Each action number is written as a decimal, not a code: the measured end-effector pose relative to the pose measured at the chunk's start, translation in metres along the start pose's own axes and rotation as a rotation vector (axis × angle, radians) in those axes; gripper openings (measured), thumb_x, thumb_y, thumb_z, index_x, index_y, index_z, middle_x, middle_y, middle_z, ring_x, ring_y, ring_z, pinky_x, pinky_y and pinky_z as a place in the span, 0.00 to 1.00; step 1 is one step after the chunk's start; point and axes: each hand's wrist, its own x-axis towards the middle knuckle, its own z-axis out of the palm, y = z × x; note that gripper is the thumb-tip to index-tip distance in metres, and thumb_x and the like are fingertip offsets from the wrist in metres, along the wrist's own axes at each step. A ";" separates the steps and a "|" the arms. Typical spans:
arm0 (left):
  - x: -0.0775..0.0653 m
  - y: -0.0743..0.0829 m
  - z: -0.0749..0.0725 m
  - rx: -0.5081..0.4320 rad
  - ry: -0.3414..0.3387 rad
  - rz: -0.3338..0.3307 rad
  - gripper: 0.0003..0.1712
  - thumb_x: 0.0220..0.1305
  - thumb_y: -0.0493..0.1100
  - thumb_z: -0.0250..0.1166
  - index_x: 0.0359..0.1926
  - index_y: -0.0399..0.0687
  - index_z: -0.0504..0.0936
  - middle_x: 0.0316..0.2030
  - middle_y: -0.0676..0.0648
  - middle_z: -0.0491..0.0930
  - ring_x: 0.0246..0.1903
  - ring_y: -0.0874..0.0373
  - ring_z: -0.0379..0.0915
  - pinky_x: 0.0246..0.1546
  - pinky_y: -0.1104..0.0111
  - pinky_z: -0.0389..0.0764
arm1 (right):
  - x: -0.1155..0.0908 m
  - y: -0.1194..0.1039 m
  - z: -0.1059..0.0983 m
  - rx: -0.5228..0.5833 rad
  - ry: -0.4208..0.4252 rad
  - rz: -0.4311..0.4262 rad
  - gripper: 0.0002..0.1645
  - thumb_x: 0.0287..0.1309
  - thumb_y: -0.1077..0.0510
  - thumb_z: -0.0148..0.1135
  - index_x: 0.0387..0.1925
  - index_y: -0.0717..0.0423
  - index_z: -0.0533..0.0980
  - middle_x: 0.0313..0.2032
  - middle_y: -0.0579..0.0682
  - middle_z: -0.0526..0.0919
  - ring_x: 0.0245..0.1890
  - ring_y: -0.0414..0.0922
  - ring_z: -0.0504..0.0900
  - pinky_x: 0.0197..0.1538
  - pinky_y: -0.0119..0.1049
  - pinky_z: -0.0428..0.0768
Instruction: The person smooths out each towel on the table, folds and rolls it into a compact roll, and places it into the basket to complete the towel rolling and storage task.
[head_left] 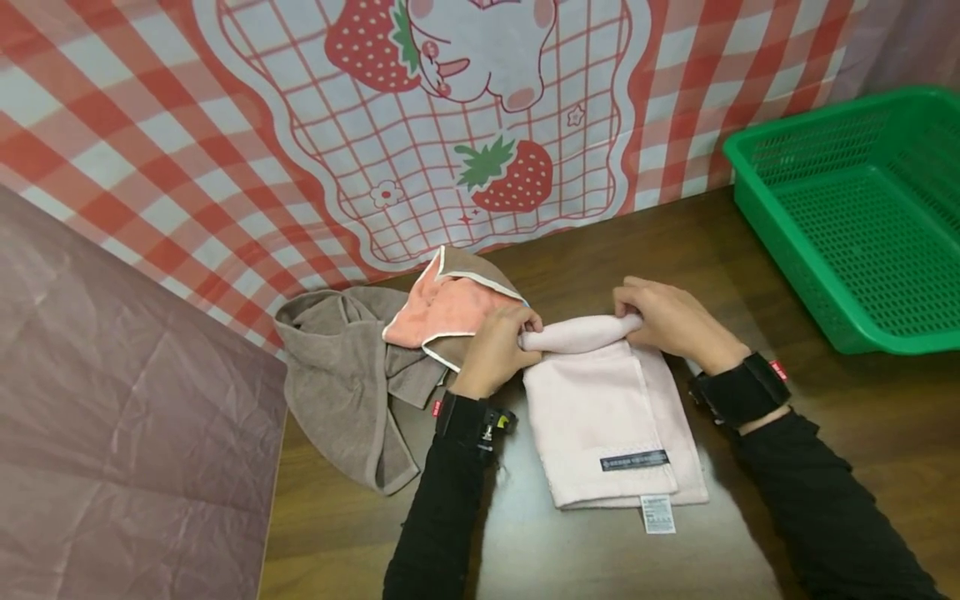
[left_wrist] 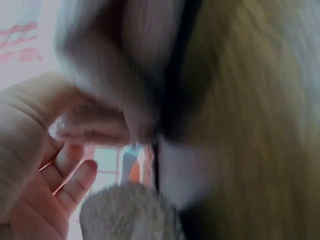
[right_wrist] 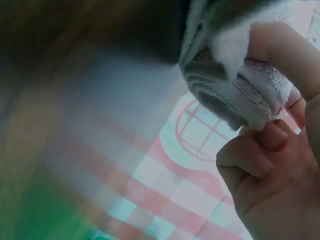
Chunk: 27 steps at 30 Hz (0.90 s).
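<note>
A pale pink towel [head_left: 592, 408] lies folded on the table, its far end rolled into a short cylinder. My left hand [head_left: 495, 346] grips the left end of that roll, and my right hand [head_left: 663, 317] pinches the right end between thumb and fingers. In the right wrist view, coiled layers of the towel [right_wrist: 235, 95] show at the roll's end beside the curled fingers. The left wrist view is blurred, with the thumb on the roll's edge [left_wrist: 92, 122]. A dark label [head_left: 634, 461] and a white tag [head_left: 658, 514] show at the towel's near edge.
Left of the towel lies a crumpled grey-brown towel [head_left: 330, 375], with a coral and brown cloth with white trim [head_left: 457, 304] beside it. A green plastic basket [head_left: 847, 308] stands at the right. A red-checked strawberry cloth [head_left: 510, 175] hangs behind the wooden table [head_left: 330, 542].
</note>
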 end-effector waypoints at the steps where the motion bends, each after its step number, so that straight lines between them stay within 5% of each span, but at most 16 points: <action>1: 0.000 0.000 0.000 0.010 0.011 0.009 0.18 0.44 0.36 0.76 0.35 0.50 0.79 0.34 0.52 0.77 0.36 0.60 0.70 0.41 0.69 0.72 | 0.000 -0.001 0.001 -0.003 0.003 -0.003 0.20 0.42 0.70 0.74 0.27 0.50 0.70 0.28 0.46 0.67 0.26 0.44 0.66 0.31 0.38 0.65; 13: -0.009 0.010 -0.003 0.141 0.031 0.061 0.16 0.46 0.35 0.78 0.37 0.50 0.83 0.36 0.53 0.79 0.41 0.59 0.73 0.46 0.69 0.74 | -0.014 -0.015 0.004 -0.100 -0.014 -0.039 0.22 0.44 0.67 0.78 0.31 0.53 0.70 0.28 0.47 0.73 0.26 0.45 0.72 0.30 0.40 0.71; 19: -0.020 0.021 -0.006 0.217 0.031 0.119 0.15 0.48 0.37 0.79 0.38 0.51 0.85 0.39 0.54 0.82 0.43 0.59 0.75 0.46 0.71 0.75 | -0.026 -0.035 0.005 -0.299 0.066 -0.156 0.16 0.45 0.69 0.76 0.37 0.59 0.79 0.32 0.55 0.81 0.29 0.50 0.82 0.31 0.45 0.81; 27: -0.028 0.024 -0.005 0.276 0.012 0.184 0.14 0.48 0.34 0.77 0.36 0.52 0.85 0.38 0.55 0.81 0.40 0.60 0.74 0.43 0.73 0.76 | -0.053 -0.064 0.010 -0.501 0.116 -0.244 0.09 0.48 0.74 0.70 0.32 0.68 0.78 0.30 0.59 0.77 0.30 0.52 0.76 0.28 0.43 0.78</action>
